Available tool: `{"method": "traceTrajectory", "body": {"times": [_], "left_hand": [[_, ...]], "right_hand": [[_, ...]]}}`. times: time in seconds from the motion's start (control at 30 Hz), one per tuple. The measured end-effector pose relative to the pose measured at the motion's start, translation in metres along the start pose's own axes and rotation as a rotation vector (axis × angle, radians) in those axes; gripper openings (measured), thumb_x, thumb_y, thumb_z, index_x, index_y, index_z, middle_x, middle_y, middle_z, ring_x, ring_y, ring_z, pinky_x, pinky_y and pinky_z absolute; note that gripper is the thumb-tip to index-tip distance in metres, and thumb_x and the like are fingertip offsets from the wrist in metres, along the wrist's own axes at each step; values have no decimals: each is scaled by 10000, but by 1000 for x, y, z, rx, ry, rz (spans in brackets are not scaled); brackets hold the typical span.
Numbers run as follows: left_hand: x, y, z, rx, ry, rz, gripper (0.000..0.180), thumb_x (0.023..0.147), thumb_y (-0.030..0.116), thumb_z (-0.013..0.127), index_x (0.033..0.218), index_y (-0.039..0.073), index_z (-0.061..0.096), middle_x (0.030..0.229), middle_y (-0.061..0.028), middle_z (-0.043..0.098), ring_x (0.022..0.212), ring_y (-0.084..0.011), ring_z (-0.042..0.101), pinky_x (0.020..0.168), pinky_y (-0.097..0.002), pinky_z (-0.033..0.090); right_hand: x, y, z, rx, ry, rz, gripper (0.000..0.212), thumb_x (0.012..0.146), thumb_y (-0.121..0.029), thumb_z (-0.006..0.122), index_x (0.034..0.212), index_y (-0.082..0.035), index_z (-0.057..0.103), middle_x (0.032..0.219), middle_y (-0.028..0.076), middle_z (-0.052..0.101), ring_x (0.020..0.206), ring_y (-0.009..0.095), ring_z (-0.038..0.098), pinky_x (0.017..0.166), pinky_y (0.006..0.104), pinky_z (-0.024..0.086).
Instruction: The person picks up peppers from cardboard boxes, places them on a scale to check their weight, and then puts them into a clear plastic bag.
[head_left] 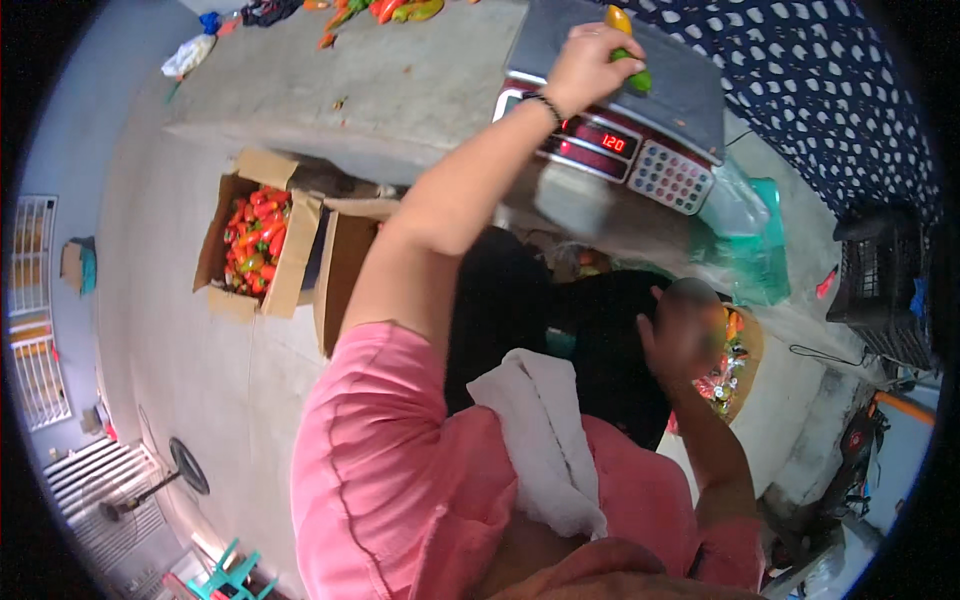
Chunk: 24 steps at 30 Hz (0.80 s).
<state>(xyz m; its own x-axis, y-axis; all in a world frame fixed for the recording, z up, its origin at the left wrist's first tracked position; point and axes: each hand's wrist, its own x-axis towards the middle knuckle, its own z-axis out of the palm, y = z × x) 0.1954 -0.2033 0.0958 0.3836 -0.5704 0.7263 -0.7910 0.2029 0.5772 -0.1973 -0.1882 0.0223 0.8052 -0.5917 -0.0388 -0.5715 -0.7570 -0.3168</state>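
1. The left hand (585, 65) reaches up over the grey electronic weighing scale with a red number display and a pale keypad (640, 110); its fingers are curled around a small pepper, yellow at one end and green at the other (628, 50), held just above the scale's flat grey pan.
2. The scale stands on the grey concrete bench (400, 90), at the bench's front edge.
3. The right hand (685, 325) is below the scale, raised in front of the person's body; it is blurred, so I cannot tell whether its fingers are spread or closed, or whether it holds anything.
4. A clear, green-tinted plastic bag (750, 240) lies just below and to the right of the scale.
5. An open brown cardboard box filled with red and orange peppers (255, 245) sits on the floor, well to the lower left of the scale; a second brown cardboard box (345, 265) stands touching it on the side nearer the scale.
6. More red, orange and green peppers (385, 10) lie on the bench's far part, up and left of the scale.
7. A white cloth (545, 440) hangs over the person's pink-sleeved shoulder, far below the scale.
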Motion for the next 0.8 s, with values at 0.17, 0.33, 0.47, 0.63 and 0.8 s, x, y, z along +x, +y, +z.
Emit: {"method": "traceTrajectory", "body": {"times": [0.17,0.33,0.47,0.63,0.8], "left_hand": [[21,-12,76,365,-80,63,212,790,272,611,961,162,668,1009,-94,621,1127,-289,472,984,-500,305],[6,3,63,848,-431,-180,374,866,383,477,1224,284,526,1366,-8,394,1336,-212,231,906,-755,136],[-17,11,18,462,-498,-95,410,874,373,469,1268,258,483,1420,-37,323,1315,-269,285,1014,-592,233],[-78,-8,-105,36,-127,-86,327,816,245,584,1102,86,595,1189,-144,550,1013,-332,558,862,-368,461],[-230,-55,-234,-148,-82,-1103,291,881,289,553,1064,71,614,932,-8,630,798,-94,571,678,-235,469]], "right_hand": [[-8,2,-1,-4,30,3,511,780,-345,598,1244,-181,461,1296,196,351,1170,400,349,972,514,292],[-5,-9,-7,13,-48,59,523,779,-366,600,1249,-184,460,1312,191,348,1184,407,339,976,515,288],[2,-3,4,12,-36,17,520,778,-363,604,1248,-186,468,1317,204,355,1189,412,344,977,516,287],[6,2,10,-28,-57,-44,496,787,-352,602,1235,-168,495,1308,222,366,1201,402,343,985,508,280],[5,7,16,104,-31,-77,450,829,-212,553,1253,-89,466,1327,219,343,1240,369,300,1034,450,213]]}}
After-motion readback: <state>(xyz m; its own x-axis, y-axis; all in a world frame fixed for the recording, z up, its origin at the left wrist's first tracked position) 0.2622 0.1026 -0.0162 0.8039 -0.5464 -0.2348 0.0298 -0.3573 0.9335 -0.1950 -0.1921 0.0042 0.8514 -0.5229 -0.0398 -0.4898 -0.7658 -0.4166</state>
